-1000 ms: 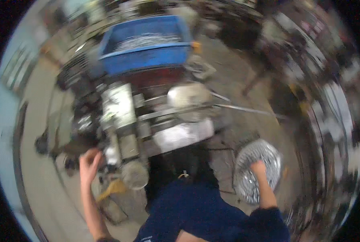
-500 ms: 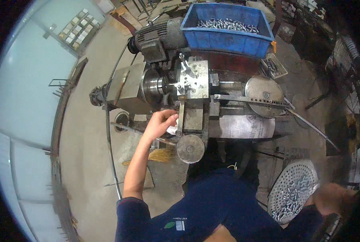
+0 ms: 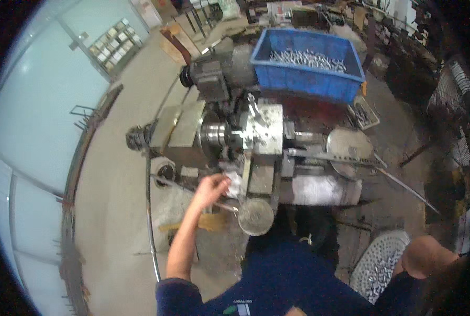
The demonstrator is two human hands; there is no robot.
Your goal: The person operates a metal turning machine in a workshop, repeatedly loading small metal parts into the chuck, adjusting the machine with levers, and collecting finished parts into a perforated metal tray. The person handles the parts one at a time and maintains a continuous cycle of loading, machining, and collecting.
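Observation:
My left hand (image 3: 213,189) is closed, thumb and fingers drawn together, beside a crumpled white paper or cloth (image 3: 235,184) on the near side of a small lathe-like machine. Whatever the fingers hold, if anything, I cannot make out. To the right of the hand stands an upright metal bar (image 3: 247,174), apart from it, with a round metal disc (image 3: 255,216) at its near end. Beyond lie the shiny round chuck (image 3: 214,134) and a bright metal tool block (image 3: 266,129). Of my right arm only the bent elbow (image 3: 427,257) shows at the lower right; its hand is out of sight.
A blue plastic bin (image 3: 308,79) full of small metal parts stands behind the machine, beside a motor (image 3: 211,79). At lower right sits a perforated white basket (image 3: 369,255) with similar parts. A perforated lever (image 3: 345,157) crosses a large disc. A yellow broom (image 3: 208,221) lies on the floor.
My left hand has drawn back from the upright bar, left and toward me. My right elbow has shifted inward over the basket's edge. The whole view has tilted, with the machine now lower.

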